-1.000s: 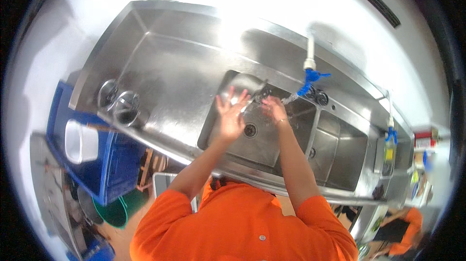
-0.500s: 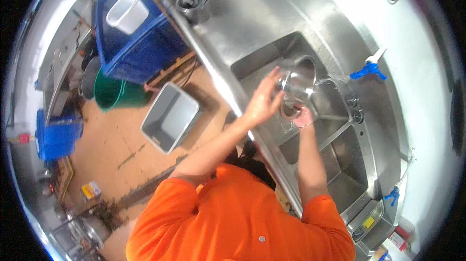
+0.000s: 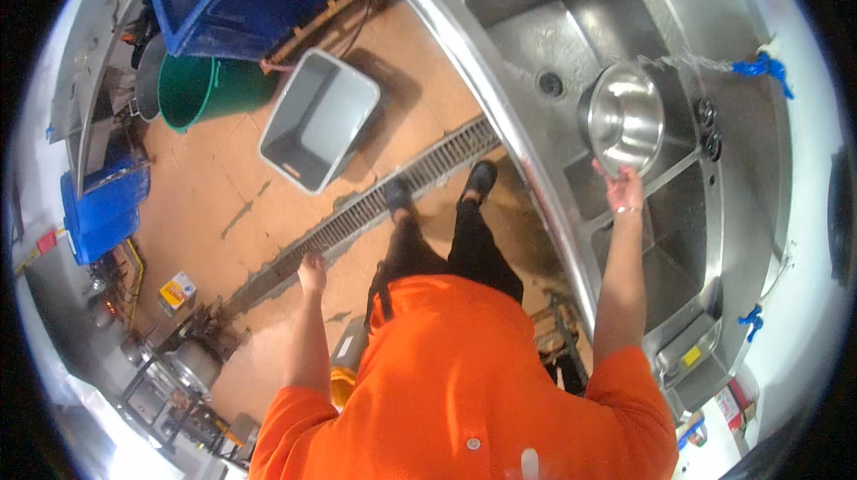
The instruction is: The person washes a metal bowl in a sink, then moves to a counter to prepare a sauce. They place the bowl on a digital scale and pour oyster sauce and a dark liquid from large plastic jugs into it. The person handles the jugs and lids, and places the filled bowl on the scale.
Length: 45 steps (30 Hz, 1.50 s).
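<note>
Right hand (image 3: 622, 189) is gripping a steel bowl (image 3: 628, 114), rinsing seemingly unfinished, water (image 3: 686, 62) running; left hand (image 3: 312, 275) is hanging, grip unclear

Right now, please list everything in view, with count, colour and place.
Large basins: two, silver, upper right
Metal bowl: one, silver, over upper basin
Taps: two, blue, right side
Water: one stream, clear, at upper tap
Tub: one, grey, on floor
Bucket: one, green, left of tub
Large bin: one, blue, upper left
Floor grate: one, grey, across floor
Blurred clutter: uncountable, mixed, left
Shirt: one, orange, bottom middle
Left hand: one, bare, above floor
Right hand: one, bare, on bowl's rim
</note>
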Available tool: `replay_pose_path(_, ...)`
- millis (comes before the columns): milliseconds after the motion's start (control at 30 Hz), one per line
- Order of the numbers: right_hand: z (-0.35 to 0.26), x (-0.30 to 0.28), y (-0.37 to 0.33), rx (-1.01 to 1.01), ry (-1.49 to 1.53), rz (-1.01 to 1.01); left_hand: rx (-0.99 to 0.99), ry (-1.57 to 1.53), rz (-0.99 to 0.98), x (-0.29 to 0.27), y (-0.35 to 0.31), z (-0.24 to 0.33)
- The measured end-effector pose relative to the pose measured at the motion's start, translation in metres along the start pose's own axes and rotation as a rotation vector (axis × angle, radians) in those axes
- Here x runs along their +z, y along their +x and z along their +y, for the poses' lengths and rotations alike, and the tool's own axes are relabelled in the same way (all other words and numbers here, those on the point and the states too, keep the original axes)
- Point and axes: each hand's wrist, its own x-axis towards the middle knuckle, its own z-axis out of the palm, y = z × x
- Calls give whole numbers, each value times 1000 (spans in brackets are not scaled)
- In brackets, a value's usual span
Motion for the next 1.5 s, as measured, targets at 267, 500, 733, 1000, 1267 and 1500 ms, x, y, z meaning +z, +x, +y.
replay_pose_path(267,8,9,5,-10,22,-146,-297,-3,-255,1,-35,-104)
replay_pose_path(500,18,19,-7,-42,22,-68,-184,-168,-242,-1,22,-71)
replay_pose_path(733,16,1,-4,1,9,-93,-43,-154,-243,14,14,-76)
replay_pose_path(1000,13,17,-17,-27,-23,-79,-214,-262,-239,36,-61,-74)
replay_pose_path(1267,4,16,-8,-54,-85,-87,-263,-339,-264,83,-137,-113)
replay_pose_path(1500,-18,18,-15,-8,-164,-117,10,-222,-192,85,-143,-61)
